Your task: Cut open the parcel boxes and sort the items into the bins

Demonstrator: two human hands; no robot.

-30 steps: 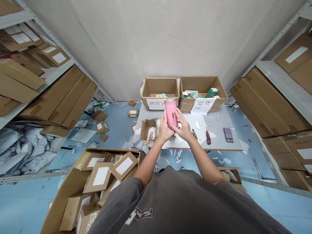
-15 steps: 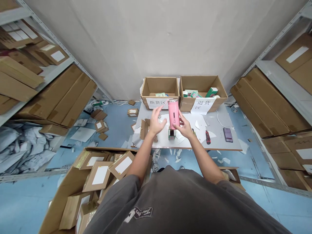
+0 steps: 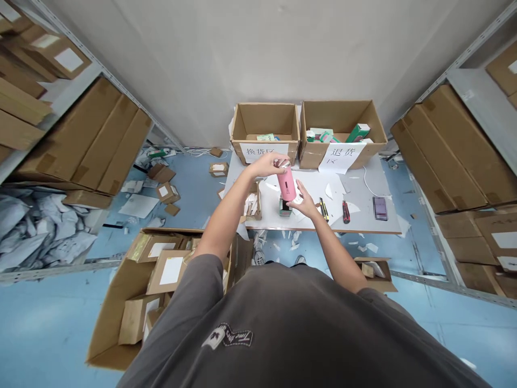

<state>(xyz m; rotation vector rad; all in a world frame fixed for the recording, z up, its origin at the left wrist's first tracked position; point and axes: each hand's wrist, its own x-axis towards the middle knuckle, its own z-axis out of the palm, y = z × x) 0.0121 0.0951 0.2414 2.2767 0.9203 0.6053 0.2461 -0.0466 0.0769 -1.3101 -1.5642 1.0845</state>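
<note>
My left hand grips the silvery top of a pink tumbler with dark lettering on its side. The tumbler is tilted above the table, its base toward me. Beside the base is my right hand, fingers apart and thumb stretched under it; whether the thumb touches the tumbler I cannot tell. Below the tumbler a small green box stands on the white table, partly hidden. An opened cardboard box with paper scraps lies left of it, under my left forearm.
Two labelled cartons stand at the back: the left carton and the right carton, holding green boxes. A yellow cutter, a red-black tool and a phone lie right. A big carton of parcels stands lower left; shelves flank both sides.
My left hand has moved from beside the tumbler onto its top. My right hand has loosened from its side. The tumbler has tipped, and the view has shifted downward.
</note>
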